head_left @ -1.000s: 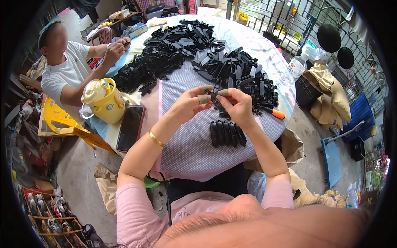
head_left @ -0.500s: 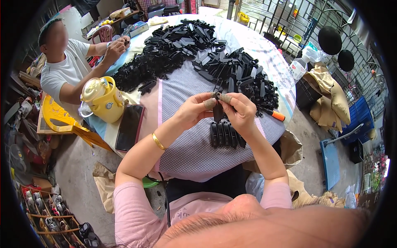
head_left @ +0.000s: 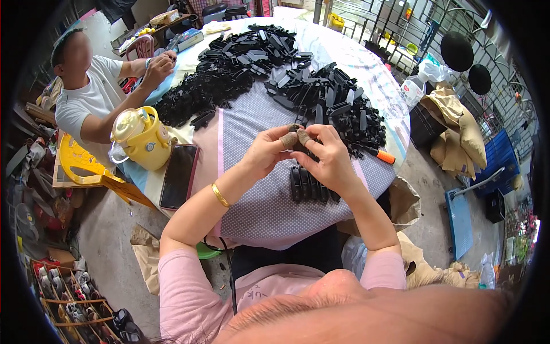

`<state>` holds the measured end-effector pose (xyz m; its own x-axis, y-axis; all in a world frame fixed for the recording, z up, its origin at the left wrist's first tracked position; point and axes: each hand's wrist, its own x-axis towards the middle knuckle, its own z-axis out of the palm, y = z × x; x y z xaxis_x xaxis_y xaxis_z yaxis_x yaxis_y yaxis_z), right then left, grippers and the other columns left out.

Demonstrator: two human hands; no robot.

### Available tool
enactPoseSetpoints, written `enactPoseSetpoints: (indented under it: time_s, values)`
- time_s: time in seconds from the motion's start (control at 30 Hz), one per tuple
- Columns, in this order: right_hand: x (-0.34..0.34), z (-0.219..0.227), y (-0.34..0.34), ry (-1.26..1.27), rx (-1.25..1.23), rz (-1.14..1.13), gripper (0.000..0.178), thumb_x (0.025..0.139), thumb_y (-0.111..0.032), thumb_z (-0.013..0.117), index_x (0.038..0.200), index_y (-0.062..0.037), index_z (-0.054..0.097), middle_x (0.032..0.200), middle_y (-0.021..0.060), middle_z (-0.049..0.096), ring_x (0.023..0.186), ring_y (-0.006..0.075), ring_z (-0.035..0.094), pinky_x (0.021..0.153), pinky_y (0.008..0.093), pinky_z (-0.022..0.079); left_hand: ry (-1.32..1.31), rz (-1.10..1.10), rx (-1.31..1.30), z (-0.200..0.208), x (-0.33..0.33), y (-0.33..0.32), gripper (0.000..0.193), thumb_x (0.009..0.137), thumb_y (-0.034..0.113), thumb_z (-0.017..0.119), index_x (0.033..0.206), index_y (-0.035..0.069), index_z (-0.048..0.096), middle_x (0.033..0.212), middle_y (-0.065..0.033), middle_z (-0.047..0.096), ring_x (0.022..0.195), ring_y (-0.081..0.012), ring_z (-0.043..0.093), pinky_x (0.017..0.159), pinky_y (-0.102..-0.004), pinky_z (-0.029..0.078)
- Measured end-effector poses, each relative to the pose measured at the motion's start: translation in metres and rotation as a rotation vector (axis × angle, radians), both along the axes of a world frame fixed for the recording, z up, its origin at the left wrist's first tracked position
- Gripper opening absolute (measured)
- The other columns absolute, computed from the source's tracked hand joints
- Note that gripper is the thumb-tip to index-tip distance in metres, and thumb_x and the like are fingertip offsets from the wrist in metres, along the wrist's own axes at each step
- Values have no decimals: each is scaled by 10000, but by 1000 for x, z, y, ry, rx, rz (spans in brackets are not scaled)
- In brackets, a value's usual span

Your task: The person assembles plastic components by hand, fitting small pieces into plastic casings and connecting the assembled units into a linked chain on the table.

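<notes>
My left hand (head_left: pixel 270 150) and my right hand (head_left: pixel 329 160) meet over the near half of the round table, fingertips closed together on a small black plastic part (head_left: pixel 296 127). Most of that part is hidden by my fingers, so its exact kind cannot be made out. Tan wraps cover some fingertips of both hands. Just below them, a short row of long black plastic pieces (head_left: pixel 306 186) lies side by side on the dotted cloth (head_left: pixel 252 200). Beyond my fingers spreads a heap of similar black pieces (head_left: pixel 338 100).
A larger black heap (head_left: pixel 246 54) curves along the far left. A yellow jug (head_left: pixel 149 140) and a dark phone (head_left: pixel 179 176) stand and lie left of my forearm. An orange-handled tool (head_left: pixel 385 156) lies at right. Across the left side, another person (head_left: pixel 94 94) handles a small dark thing.
My fingers have shifted around the black part; the right hand has turned and curled inward, and the part's long lower end no longer shows below the fingertips. The row of pieces stays put.
</notes>
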<state>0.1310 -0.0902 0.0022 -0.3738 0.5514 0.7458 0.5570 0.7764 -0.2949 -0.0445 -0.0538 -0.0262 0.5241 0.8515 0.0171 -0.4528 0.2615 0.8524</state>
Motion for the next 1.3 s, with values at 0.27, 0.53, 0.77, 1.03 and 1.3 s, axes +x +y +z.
enactPoseSetpoints:
  time_s: [0.27,0.53,0.77,1.03,1.3]
  values:
    - [50,-4,-41,132,-297,-382,319,705,-41,678,1018,-4,632,723,110,566,613,197,564,564,292,461,583,155,629,7,9,11,439,847,197,634,1216,-10,518,1115,-126,564,1074,-195,534,890,-346,481]
    - [65,-35,-64,-62,-362,-347,226,757,-120,667,952,-11,637,689,118,551,571,238,539,542,333,434,1301,554,1246,-22,4,106,412,752,-8,534,1164,3,540,1200,-161,541,1156,-332,463,985,-366,385]
    - [79,-41,-54,1,-317,-237,139,793,-91,628,893,6,632,677,144,554,583,273,556,548,336,437,1532,535,1223,-25,23,119,189,785,16,524,970,5,562,1004,-149,554,1001,-316,546,813,-398,497]
    - [95,-46,-17,-110,-370,-475,187,790,-116,648,949,-19,657,806,132,594,699,289,593,639,362,473,1522,473,1038,-22,10,83,250,806,105,592,1039,15,588,1015,-175,557,884,-317,590,784,-394,486]
    - [93,-44,-1,136,-322,-397,134,830,-67,586,900,31,642,794,158,654,695,263,649,636,311,509,504,66,64,7,-6,32,310,897,117,495,1184,-1,492,981,-85,602,722,-127,581,649,-237,480]
